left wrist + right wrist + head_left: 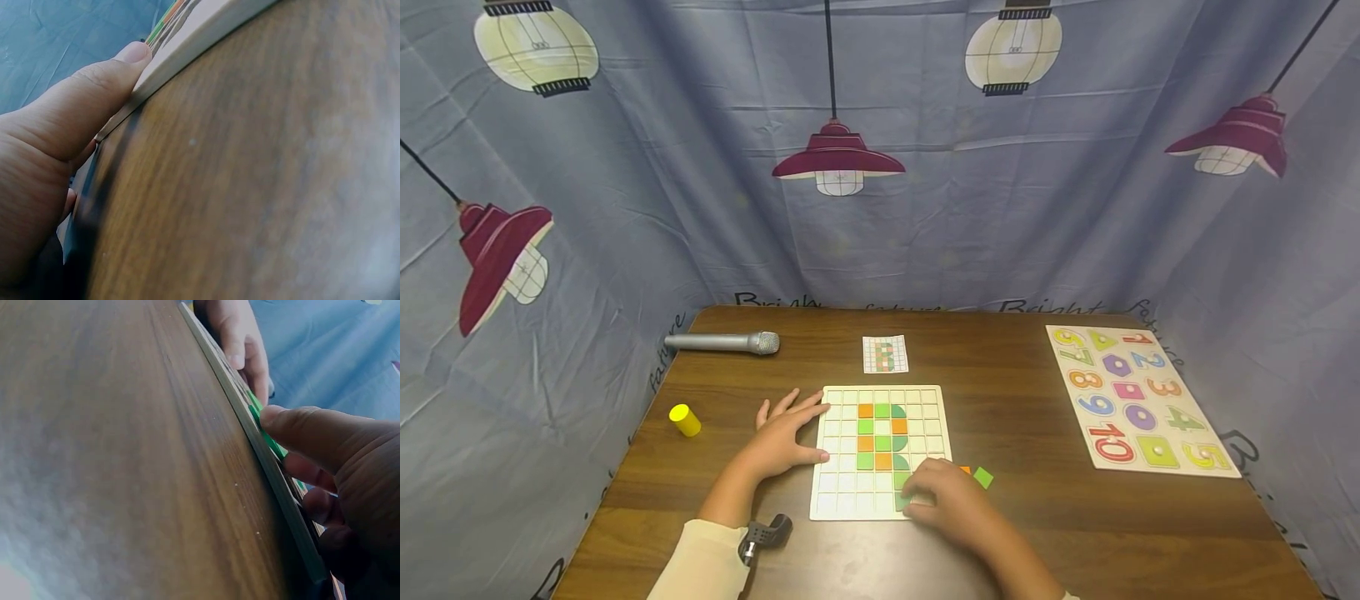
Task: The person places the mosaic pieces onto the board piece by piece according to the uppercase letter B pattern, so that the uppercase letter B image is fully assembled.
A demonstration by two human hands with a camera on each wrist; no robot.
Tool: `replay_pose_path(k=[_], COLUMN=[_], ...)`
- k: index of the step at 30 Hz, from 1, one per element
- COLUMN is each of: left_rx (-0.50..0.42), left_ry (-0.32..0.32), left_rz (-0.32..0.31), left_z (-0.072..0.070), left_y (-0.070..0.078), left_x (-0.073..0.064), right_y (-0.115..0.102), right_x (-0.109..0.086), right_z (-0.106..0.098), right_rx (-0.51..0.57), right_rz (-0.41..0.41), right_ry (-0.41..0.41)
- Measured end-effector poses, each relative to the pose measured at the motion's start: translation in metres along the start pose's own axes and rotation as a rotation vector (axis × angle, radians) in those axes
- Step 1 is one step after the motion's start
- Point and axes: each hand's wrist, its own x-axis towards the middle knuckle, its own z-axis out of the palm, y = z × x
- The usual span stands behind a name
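A cream grid board (pixel 842 487) lies on the table with orange, green and dark-green curved tiles set in its squares. My left hand (pixel 782 442) is spread at the board's left edge, thumb and fingertips touching it. In the left wrist view the thumb (pixel 94 94) rests against the board's rim. Over the board's lower right, my right hand (pixel 951 504) has curled fingers and pinches a green tile (pixel 901 502) at the bottom row. The right wrist view shows the thumb on this green tile (pixel 272 437); its far side is hidden by the fingers.
Beside the right hand lie a loose green tile (pixel 983 477) and a partly hidden orange tile (pixel 965 470). Behind the board is a pattern card (pixel 885 354). A microphone (pixel 722 342) and yellow cylinder (pixel 685 420) sit left; a number puzzle board (pixel 1195 465) lies right.
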Motion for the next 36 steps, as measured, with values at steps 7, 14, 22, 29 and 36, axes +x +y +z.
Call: replay_pose_path(k=[7, 14, 22, 29, 36], left_rx=[-0.006, 0.002, 0.005, -0.002, -0.003], left_ry=[-0.006, -0.004, -0.006, -0.004, -0.010], left_rz=[0.001, 0.002, -0.002, -0.010, -0.008], left_z=[0.000, -0.001, -0.001, -0.001, 0.000], left_y=[0.000, 0.001, 0.001, 0.001, 0.001], left_x=[0.000, 0.001, 0.000, 0.000, 0.000], right_y=[0.006, 0.029, 0.066, 0.073, 0.074], right_x=[-0.002, -0.012, -0.038, -0.046, -0.046], right_z=[-0.007, -0.032, -0.054, -0.064, -0.067], right_rx=[0.101, 0.075, 0.000, 0.013, 0.021], right_rz=[0.078, 0.168, 0.290, 0.293, 0.270], right_ry=[0.038, 0.172, 0.157, 0.086, 0.013])
